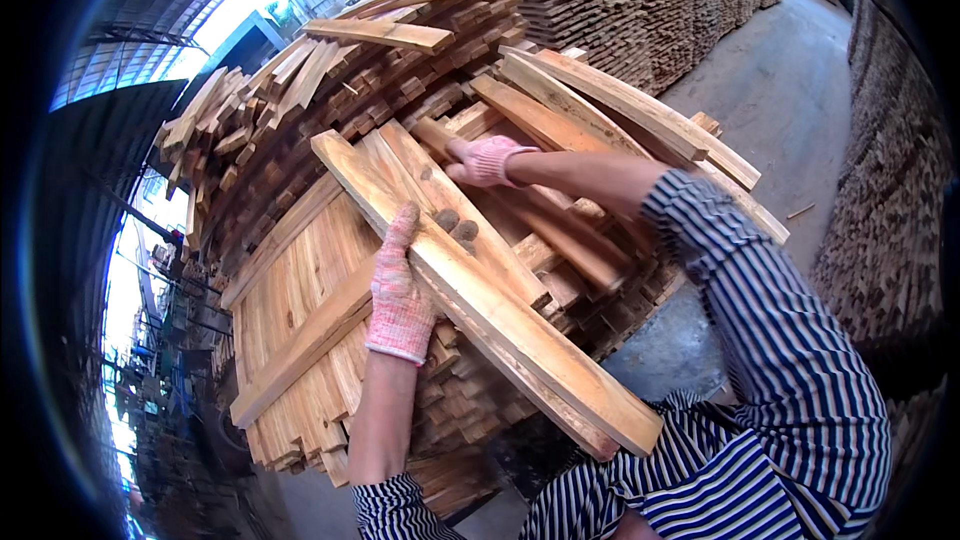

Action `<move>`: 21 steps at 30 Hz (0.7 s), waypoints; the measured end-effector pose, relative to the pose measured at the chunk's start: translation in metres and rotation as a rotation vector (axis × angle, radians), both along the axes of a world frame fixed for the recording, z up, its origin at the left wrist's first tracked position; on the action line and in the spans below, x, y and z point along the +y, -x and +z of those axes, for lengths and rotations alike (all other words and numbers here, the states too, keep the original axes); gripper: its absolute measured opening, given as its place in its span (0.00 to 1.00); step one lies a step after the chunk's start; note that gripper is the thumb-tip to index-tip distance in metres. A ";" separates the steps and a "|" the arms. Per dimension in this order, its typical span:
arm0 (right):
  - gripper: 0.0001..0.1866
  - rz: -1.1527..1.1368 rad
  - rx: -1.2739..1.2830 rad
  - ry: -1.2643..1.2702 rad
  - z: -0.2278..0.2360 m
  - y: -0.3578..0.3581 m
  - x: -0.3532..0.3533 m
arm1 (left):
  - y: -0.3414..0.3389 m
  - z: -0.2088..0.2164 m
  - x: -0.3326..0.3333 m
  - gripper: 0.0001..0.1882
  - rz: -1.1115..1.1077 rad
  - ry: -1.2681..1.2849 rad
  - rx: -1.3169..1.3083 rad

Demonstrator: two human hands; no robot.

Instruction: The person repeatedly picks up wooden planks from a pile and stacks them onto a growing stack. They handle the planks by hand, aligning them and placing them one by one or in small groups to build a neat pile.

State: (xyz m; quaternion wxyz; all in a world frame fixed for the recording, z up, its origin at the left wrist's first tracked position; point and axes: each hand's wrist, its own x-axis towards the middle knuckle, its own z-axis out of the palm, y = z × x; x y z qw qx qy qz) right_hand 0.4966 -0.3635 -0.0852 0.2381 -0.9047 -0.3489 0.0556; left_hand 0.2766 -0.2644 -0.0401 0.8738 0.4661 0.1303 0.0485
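Observation:
My left hand (398,292), in a pink-and-white knitted glove, is closed on the edge of a long wooden plank (540,340). Its thumb lies on the upper face; the other fingers are mostly hidden. A second plank runs directly under this one, its end showing near my body. Beside them lies a plank with dark round knots (462,225). Farther away, my gloved right hand (485,160) is closed round the far part of another plank, whose end (433,136) sticks out past the glove. A reddish-brown plank (570,240) below that hand is blurred.
Neatly laid boards (300,310) with a crosswise batten form the stack at left. Behind rises a pile of loose planks (390,35). More planks (640,110) lie at right. Tall timber stacks (650,10) border a concrete aisle (770,90).

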 end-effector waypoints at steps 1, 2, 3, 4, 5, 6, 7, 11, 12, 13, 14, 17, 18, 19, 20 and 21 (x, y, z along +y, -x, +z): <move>0.25 0.001 0.023 -0.089 0.001 -0.023 -0.005 | -0.012 0.004 -0.016 0.32 -0.040 -0.021 -0.009; 0.25 0.037 0.037 -0.155 0.001 -0.019 0.005 | -0.010 0.003 -0.015 0.32 -0.026 -0.038 -0.004; 0.25 0.067 0.049 -0.221 0.002 -0.017 0.008 | -0.011 0.003 -0.012 0.30 -0.055 -0.002 -0.015; 0.23 0.153 0.105 -0.239 0.004 -0.024 -0.010 | -0.013 0.004 -0.008 0.28 -0.090 0.034 -0.028; 0.22 0.128 0.033 -0.148 0.010 -0.003 -0.005 | -0.003 0.000 0.008 0.27 -0.082 0.074 -0.022; 0.22 0.080 -0.048 -0.055 0.015 0.013 -0.010 | 0.002 -0.002 0.013 0.25 -0.045 0.077 0.008; 0.21 0.032 -0.129 0.038 0.018 0.030 -0.015 | 0.006 -0.004 0.020 0.25 -0.017 0.061 0.011; 0.19 -0.262 -0.441 0.448 0.022 0.013 -0.067 | -0.006 -0.007 0.000 0.29 -0.032 -0.008 0.006; 0.21 -0.381 -0.569 0.454 0.013 0.020 -0.072 | -0.008 -0.009 0.003 0.29 -0.035 -0.005 0.006; 0.22 -0.496 -0.698 0.459 0.003 0.027 -0.076 | -0.007 -0.011 0.006 0.30 -0.036 -0.002 0.006; 0.26 -0.296 -0.444 0.528 0.030 0.029 -0.086 | -0.005 -0.013 0.005 0.30 -0.025 -0.004 0.007; 0.30 -0.352 -0.219 0.588 0.045 0.021 -0.089 | -0.010 -0.010 -0.004 0.29 -0.023 -0.002 -0.011; 0.24 -0.312 -0.364 0.479 0.037 0.022 -0.097 | -0.010 -0.009 0.000 0.30 -0.039 0.024 -0.003; 0.25 -0.312 -0.395 0.401 0.031 0.021 -0.102 | -0.012 -0.010 0.004 0.30 -0.055 0.052 0.005; 0.26 -0.313 -0.417 0.327 0.026 0.030 -0.106 | -0.014 -0.013 0.007 0.30 -0.074 0.082 0.020; 0.26 -0.307 -0.435 0.253 0.023 0.038 -0.107 | -0.013 -0.016 0.010 0.30 -0.071 0.084 0.017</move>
